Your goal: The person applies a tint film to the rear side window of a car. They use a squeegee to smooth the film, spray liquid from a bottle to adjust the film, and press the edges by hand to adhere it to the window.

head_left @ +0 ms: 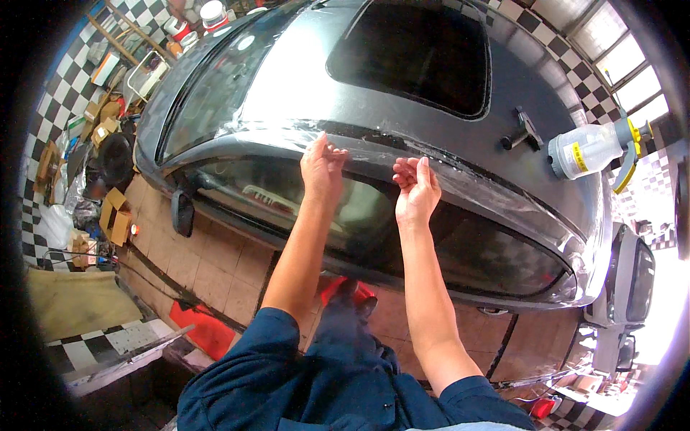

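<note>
A grey car point(287, 93) stands side-on before me, and both my hands are at the near edge of its roof. Wet, wrinkled clear film point(370, 152) runs along this edge above the side windows. My left hand point(323, 171) is closed, thumb and fingertips pinched at the film near the front part of the roof. To its right, my right hand point(418, 192) has its fingers curled and thumb raised, pinching at the film's lower edge. The film is see-through, so its exact border in my fingers is hard to make out.
A black squeegee point(522, 131) and a clear pump sprayer point(588, 151) with a yellow-and-grey head rest on the roof, right. The dark sunroof point(413, 54) lies beyond my hands. Cardboard boxes point(115, 215) and clutter line the left. A side mirror point(182, 212) juts out.
</note>
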Demonstrator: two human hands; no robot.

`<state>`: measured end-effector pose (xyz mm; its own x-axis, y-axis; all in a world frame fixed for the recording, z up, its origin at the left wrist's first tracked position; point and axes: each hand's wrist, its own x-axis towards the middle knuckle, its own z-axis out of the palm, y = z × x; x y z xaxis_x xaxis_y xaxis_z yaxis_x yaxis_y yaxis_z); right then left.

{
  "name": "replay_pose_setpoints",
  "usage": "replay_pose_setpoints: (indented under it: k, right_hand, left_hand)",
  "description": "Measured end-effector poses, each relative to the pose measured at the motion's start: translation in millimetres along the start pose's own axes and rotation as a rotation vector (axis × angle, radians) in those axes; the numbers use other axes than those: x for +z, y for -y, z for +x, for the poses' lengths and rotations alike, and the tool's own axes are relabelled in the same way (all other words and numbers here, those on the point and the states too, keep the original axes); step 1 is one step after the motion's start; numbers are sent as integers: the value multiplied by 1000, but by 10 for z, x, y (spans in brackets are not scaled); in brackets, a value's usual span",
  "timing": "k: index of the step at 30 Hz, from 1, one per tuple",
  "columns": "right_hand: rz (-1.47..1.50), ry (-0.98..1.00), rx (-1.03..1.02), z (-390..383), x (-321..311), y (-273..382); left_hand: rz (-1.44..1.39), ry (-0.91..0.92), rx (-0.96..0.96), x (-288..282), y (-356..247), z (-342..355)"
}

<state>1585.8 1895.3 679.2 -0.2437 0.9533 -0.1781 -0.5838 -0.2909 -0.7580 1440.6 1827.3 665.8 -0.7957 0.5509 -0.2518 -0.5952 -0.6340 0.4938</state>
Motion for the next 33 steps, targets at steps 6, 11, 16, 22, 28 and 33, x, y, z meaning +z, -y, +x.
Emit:
replay_pose_setpoints:
  k: [6,11,16,22,28,33]
  right_hand:
    - [-168,-35,56,-39,-107,-14]
    - [-310,-37,49,-54,-115,12]
    - [-359,-70,59,-114,-189,-48]
    - [-346,-92,40,-206,-243,-86]
    - [-292,-90,41,-238,-213,-53]
    - [-276,-93,53,-229,-212,-44]
  left_hand:
    - [231,-139,17,37,-29,-102]
    - [302,-162,5,-67,-13,-65]
    - [352,-174,50,-88,38,-78]
    - [419,-194,62,-158,99,-73]
    - [359,-161,66,-149,94,-98]
    - [248,-74,-69,21,169,-271]
